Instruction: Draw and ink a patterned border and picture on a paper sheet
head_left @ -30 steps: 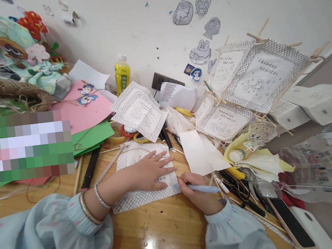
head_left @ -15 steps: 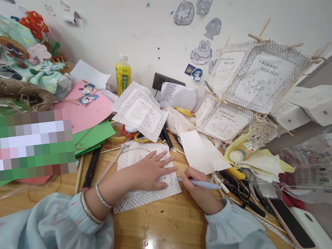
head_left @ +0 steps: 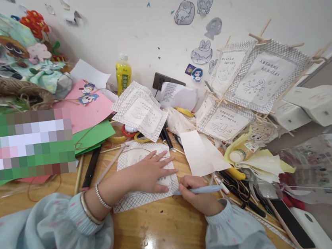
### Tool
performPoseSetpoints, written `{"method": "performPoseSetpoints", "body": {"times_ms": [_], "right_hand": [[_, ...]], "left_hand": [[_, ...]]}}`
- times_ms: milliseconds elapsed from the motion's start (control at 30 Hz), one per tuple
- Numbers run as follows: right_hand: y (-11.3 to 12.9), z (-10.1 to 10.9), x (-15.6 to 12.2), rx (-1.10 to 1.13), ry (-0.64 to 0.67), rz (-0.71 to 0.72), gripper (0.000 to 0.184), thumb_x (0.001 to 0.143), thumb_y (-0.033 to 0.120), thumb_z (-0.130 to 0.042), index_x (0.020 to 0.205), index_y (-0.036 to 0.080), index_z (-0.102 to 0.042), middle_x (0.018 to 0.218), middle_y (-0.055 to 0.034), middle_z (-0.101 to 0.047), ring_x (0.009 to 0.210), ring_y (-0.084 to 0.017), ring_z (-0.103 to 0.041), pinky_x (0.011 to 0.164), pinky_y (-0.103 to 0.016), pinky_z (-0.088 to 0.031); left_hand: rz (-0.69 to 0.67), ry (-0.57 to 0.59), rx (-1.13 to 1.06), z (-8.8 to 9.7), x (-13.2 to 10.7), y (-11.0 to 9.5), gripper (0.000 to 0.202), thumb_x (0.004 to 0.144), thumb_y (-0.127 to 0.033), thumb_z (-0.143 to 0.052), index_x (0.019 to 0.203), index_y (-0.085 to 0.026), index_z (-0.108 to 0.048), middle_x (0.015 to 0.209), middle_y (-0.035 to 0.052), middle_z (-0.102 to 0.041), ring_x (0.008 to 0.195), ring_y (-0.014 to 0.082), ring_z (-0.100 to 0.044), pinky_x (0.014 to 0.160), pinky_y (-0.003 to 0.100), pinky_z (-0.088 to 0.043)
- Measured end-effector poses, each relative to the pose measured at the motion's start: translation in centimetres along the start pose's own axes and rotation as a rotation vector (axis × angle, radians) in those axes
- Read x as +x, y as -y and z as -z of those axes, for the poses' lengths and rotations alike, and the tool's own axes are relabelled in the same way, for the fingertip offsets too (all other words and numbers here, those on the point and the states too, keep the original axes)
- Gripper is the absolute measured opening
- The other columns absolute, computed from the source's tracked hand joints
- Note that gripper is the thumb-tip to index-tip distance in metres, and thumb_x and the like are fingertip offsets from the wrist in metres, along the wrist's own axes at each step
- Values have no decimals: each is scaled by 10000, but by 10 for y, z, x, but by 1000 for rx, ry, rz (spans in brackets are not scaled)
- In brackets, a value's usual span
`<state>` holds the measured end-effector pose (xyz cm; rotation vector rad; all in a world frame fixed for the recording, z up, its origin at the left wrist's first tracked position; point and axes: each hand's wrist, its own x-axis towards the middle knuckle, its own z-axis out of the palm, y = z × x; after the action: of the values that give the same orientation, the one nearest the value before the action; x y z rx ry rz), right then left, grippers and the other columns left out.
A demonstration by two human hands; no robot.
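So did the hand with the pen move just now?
Yes. The right hand with the light blue pen slid down the right edge of the patterned paper sheet, toward its lower corner. The pen now lies flatter.

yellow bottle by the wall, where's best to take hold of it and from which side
Probably around the body of the yellow bottle, just below its white cap, coming from the front. It stands upright against the wall, and papers crowd its base, so the upper body is the free part.

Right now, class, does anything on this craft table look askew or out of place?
Yes. The stick-framed paper panels lean tilted against the wall, sticks poking out unevenly. Pens and sticks lie heaped beside the right hand. The left hand presses the patterned sheet flat.
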<state>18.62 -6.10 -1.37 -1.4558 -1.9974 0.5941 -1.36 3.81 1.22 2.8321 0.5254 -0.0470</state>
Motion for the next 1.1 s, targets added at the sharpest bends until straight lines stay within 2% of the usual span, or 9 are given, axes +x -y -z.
{"method": "performPoseSetpoints", "body": {"times_ms": [267,567,733,900,1100], "right_hand": [[7,1,4,-77,-57,79,297,827,190,-410,567,222,-269,523,54,-355,489,-106,-369,485,-245,-275],[8,1,4,-54,12,158,292,835,183,-403,575,224,-275,539,46,-378,514,-112,-405,497,-245,-310],[6,1,1,-17,77,142,286,836,210,-426,572,217,-316,550,44,-401,526,-111,-421,510,-240,-319],[5,2,1,-44,-19,1,280,822,199,-451,568,215,-336,546,44,-424,519,-110,-412,504,-236,-310],[7,1,4,7,35,99,277,808,172,-434,561,218,-317,536,47,-407,513,-111,-413,500,-234,-315]], "left_hand": [[-5,13,-2,-1,1,1,671,839,-540,-571,1432,-323,-343,1545,101,-165,1416,346,-82,1103,565,-113],[3,30,9,1,0,0,664,846,-547,-557,1432,-317,-344,1546,98,-162,1415,346,-89,1104,562,-120],[2,22,6,1,0,-1,668,840,-554,-559,1429,-316,-352,1545,100,-166,1414,348,-90,1101,564,-122],[-1,17,11,-2,1,0,675,837,-554,-561,1432,-324,-341,1549,95,-156,1417,344,-81,1103,559,-118],[-4,1,0,-4,1,2,673,828,-558,-571,1424,-327,-360,1546,89,-181,1415,349,-98,1105,547,-124]]}}
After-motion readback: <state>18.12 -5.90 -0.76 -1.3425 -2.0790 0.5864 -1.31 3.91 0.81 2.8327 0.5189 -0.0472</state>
